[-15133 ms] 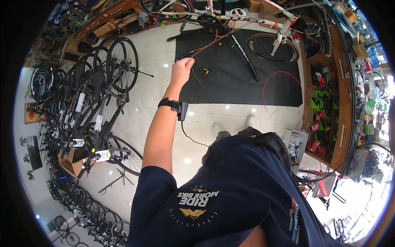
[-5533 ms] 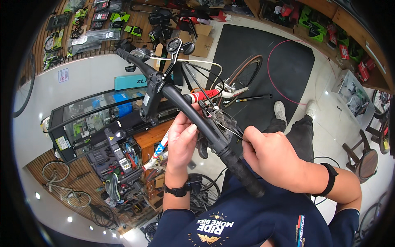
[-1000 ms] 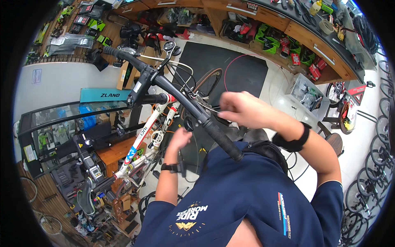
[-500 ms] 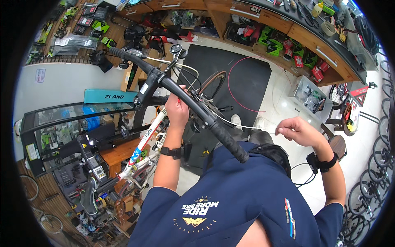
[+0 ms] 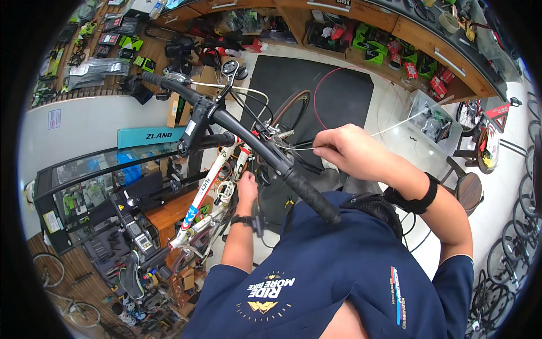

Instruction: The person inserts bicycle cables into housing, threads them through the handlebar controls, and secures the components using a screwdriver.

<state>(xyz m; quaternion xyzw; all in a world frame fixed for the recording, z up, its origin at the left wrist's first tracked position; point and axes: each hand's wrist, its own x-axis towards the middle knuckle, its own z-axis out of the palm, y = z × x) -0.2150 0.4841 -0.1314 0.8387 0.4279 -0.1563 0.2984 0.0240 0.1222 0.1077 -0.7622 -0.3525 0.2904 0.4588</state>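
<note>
My right hand [image 5: 351,151] pinches a thin white cable [image 5: 297,148] between thumb and fingers, to the right of the handlebar. One end of the cable runs toward the front of the bike, and the rest stretches out beyond my hand to the upper right. Below the black handlebar [image 5: 248,134], my left hand [image 5: 247,185] is closed beside the down tube of the white and red bike frame [image 5: 204,189]. What its fingers hold, if anything, is hidden. The handlebar crosses in front of me, its ribbed grip [image 5: 316,201] close to my body.
A black mat [image 5: 339,101] covers the floor under the front wheel [image 5: 296,107]. A pink-red cable [image 5: 317,99] loops over it. A clear bin [image 5: 432,127] stands at right by a wooden stool [image 5: 468,189]. The workbench [image 5: 435,51] spans the far side; a glass case [image 5: 84,175] is at left.
My left hand has dropped from behind the handlebar to lower along the frame. My right hand has shifted left and forward, nearer the bike, with the white cable still in its fingers.
</note>
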